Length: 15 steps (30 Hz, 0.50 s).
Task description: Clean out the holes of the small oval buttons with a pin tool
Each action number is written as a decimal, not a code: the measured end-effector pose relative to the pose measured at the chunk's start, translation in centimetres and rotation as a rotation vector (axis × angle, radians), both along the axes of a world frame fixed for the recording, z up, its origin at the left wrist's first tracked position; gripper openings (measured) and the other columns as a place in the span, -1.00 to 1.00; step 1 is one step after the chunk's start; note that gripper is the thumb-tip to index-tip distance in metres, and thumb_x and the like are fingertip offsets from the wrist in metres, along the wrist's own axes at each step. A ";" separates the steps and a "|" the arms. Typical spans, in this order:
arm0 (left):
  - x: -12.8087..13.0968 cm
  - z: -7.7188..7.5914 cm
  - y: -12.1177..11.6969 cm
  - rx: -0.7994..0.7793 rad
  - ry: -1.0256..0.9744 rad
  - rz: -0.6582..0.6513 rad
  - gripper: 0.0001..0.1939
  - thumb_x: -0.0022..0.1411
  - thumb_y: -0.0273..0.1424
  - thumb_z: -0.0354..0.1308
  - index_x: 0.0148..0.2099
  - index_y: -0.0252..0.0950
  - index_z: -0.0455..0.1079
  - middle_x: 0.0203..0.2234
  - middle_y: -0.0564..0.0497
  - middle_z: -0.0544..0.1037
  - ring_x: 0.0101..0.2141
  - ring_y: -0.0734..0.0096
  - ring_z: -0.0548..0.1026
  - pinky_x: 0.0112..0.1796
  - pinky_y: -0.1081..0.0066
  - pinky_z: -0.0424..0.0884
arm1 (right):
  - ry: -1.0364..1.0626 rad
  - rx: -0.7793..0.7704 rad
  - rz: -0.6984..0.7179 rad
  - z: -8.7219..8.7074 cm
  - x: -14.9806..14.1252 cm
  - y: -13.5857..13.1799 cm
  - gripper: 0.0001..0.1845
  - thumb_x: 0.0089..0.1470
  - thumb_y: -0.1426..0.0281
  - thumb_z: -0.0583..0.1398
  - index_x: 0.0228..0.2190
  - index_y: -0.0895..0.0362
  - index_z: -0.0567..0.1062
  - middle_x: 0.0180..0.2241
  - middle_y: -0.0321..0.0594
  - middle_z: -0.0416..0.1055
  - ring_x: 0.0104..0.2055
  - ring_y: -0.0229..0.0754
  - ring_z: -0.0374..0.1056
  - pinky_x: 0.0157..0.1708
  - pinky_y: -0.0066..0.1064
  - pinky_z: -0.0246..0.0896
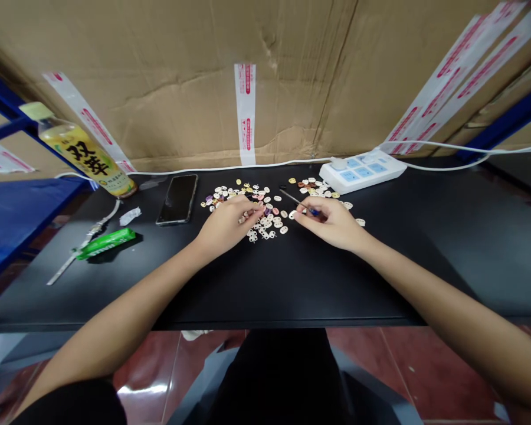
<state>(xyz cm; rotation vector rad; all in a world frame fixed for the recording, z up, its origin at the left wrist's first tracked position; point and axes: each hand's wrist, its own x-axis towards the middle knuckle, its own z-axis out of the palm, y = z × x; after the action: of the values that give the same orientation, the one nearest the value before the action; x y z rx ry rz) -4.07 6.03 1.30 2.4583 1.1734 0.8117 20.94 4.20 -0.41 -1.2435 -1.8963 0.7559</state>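
Note:
Small flat oval pieces with holes, like buttons (278, 223), lie in a loose pile, mostly cream and white with some pink, purple and yellow. Over the left part of this pile is my left hand (228, 223), thumb and fingertips pinched together; whatever is between them is too small to make out. My right hand (334, 221) is closed around a thin screwdriver (294, 199) with a metal shaft and a blue handle mostly hidden in the palm. Its shaft points up and left, toward the gap between the two groups. A second group of pieces (312, 188) lies beyond my right hand.
A white power strip (363, 171) stands at the back right, its cable along the cardboard wall (168, 77). On the left are a phone (177, 199), a yellow-labelled bottle (86, 153), a green wrapped packet (106, 243), a watch (88, 237) and crumpled paper (130, 216).

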 end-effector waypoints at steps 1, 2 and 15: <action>0.0 0.1 -0.2 0.047 0.007 -0.003 -0.72 0.35 -0.28 0.05 -0.15 -0.26 0.56 -0.35 -0.06 0.54 -0.32 0.32 0.45 -0.24 0.33 0.32 | -0.021 0.016 -0.004 0.2 0.0 0.2 -0.79 0.09 0.24 0.22 -0.43 0.15 0.47 -0.58 -0.41 0.18 -0.56 -0.34 0.04 -0.52 -0.42 -0.04; 0.1 0.3 -0.3 0.072 0.016 -0.018 -0.72 0.36 -0.30 0.03 -0.15 -0.27 0.55 -0.34 -0.07 0.53 -0.30 0.31 0.46 -0.23 0.33 0.33 | -0.049 0.030 -0.005 0.4 -0.1 0.5 -0.80 0.07 0.25 0.22 -0.43 0.15 0.48 -0.58 -0.39 0.21 -0.55 -0.34 0.06 -0.50 -0.42 -0.02; 0.6 0.9 -2.4 0.228 0.393 -0.259 -0.70 0.40 -0.35 -0.06 -0.20 -0.28 0.49 -0.33 -0.05 0.56 -0.25 0.28 0.50 -0.17 0.28 0.30 | -0.390 0.024 -0.020 1.7 -1.7 6.9 -0.82 0.01 0.32 0.25 -0.48 0.16 0.61 -0.45 -0.08 0.54 -0.44 -0.13 0.37 -0.39 -0.30 0.14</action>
<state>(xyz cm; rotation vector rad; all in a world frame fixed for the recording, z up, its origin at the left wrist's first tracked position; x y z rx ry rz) -3.51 3.63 2.18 2.9760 0.8836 0.4181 19.26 11.09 1.30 -1.4742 -2.1894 0.5022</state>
